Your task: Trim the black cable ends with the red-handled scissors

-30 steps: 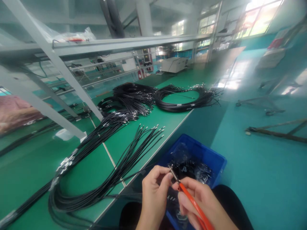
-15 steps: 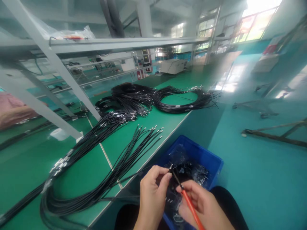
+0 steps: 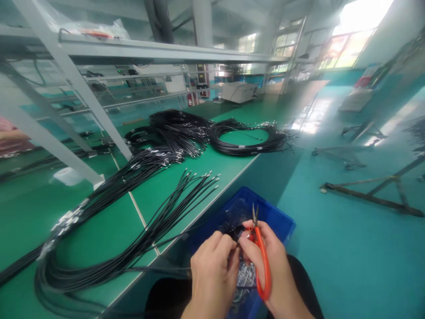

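Note:
My left hand (image 3: 212, 263) is closed in a pinch at the end of a black cable (image 3: 162, 268), which trails to it from the bench; my fingers hide the tip. My right hand (image 3: 275, 254) grips red-handled scissors (image 3: 264, 266) against the palm, their pointed metal blades upward and slightly parted. Its thumb and forefinger meet the left fingertips at the cable end, where a small shiny piece partly shows. Both hands are above a blue bin (image 3: 280, 218) holding small metal parts (image 3: 245, 275) and clear plastic bags.
A loose cable bundle (image 3: 179, 212) curves over the green bench (image 3: 102, 226), its tips near the edge. Coiled black cables (image 3: 244, 148) and a cable pile (image 3: 179, 126) lie farther back. A shelf post (image 3: 83, 95) rises at left. Part of another person (image 3: 13, 137) shows at far left.
The scissors have swung from pointing at the cable end to upright in my right palm. My right fingers have come in against the left ones, and the cable's metal tip is now covered.

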### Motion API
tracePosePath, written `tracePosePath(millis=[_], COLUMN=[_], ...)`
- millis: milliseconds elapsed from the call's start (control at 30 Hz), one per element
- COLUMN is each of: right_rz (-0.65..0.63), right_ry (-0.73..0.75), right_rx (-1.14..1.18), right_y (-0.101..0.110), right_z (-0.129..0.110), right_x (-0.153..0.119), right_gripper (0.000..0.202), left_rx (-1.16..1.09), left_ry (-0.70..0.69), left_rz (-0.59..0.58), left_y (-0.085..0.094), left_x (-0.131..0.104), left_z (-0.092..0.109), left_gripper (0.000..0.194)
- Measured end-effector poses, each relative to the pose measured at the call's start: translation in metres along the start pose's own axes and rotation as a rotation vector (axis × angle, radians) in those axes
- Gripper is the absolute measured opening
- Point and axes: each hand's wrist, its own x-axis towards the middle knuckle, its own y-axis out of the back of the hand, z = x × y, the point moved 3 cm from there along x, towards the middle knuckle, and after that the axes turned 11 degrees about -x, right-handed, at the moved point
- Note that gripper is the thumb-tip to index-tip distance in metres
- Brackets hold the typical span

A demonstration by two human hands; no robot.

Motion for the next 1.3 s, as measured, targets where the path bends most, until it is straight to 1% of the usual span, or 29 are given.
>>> tracePosePath(millis=[100,167,233,267,333,400,433,467,500,533,600,700,833,900,1000,1067,1167,1233,1300], right_rz=[-0.011,-0.030,-0.077,-0.139,-0.312,-0.507,-0.582,-0.650,-0.688,-0.709,-0.707,-0.702,-0.732,-0.746,-0.745,-0.733,-0.777,-0.819,-0.825], right_ry=[-0.002,0.024,0.061,0.059,0.015,-0.093,-0.155,-0.212,-0.261,-0.291,-0.306,-0.265,-0.170,-0.149,-0.170,-0.193,-0.241,-0.258,-0.261], right_rx=[-0.005,0.012,0.015,0.013,0.037,0.038,0.007,-0.036,-0.073,-0.101,-0.105,-0.078,-0.091,-0.087,-0.068,-0.054,-0.057,-0.135,-0.259], right_y=[0.001,0.005,0.011,0.015,0.022,0.027,0.028,0.029,0.029,0.028,0.026,0.023,0.021,0.021,0.022,0.022,0.020,0.018,0.017], right_z=[0.006,0.010,0.011,0.011,0.008,0.004,0.001,-0.001,-0.002,-0.004,-0.004,-0.001,0.000,-0.001,-0.001,0.001,0.006,0.008,0.010], right_x=[0.002,0.004,0.004,0.003,0.000,-0.006,-0.009,-0.011,-0.012,-0.013,-0.013,-0.012,-0.013,-0.013,-0.013,-0.012,-0.008,-0.005,-0.003], right_gripper=[0.036,0.039,0.040,0.039,0.036,0.036,0.035,0.032,0.030,0.027,0.027,0.029,0.029,0.030,0.032,0.028,0.029,0.034,0.032], left_rx=[-0.084,-0.211,-0.343,-0.405,-0.524,-0.636,-0.684,-0.721,-0.749,-0.769,-0.788,-0.790,-0.757,-0.736,-0.711,-0.702,-0.692,-0.695,-0.706], left_ry=[0.072,0.140,0.211,0.244,0.303,0.342,0.352,0.358,0.360,0.361,0.361,0.350,0.321,0.308,0.296,0.294,0.285,0.282,0.293], left_rz=[-0.004,-0.007,-0.004,-0.002,-0.001,-0.011,-0.021,-0.030,-0.036,-0.039,-0.040,-0.039,-0.038,-0.037,-0.038,-0.036,-0.027,-0.027,-0.034], left_y=[0.002,0.005,0.009,0.011,0.015,0.017,0.018,0.019,0.019,0.019,0.020,0.020,0.020,0.021,0.021,0.020,0.020,0.019,0.019], left_x=[0.001,0.003,0.005,0.007,0.010,0.012,0.013,0.013,0.013,0.013,0.012,0.010,0.009,0.010,0.010,0.010,0.010,0.009,0.008], left_z=[-0.003,-0.007,-0.013,-0.016,-0.021,-0.023,-0.024,-0.024,-0.023,-0.023,-0.022,-0.022,-0.023,-0.023,-0.022,-0.021,-0.021,-0.023,-0.026], left_gripper=[0.017,0.015,0.014,0.013,0.012,0.012,0.012,0.012,0.012,0.012,0.012,0.012,0.011,0.011,0.011,0.011,0.012,0.012,0.011])
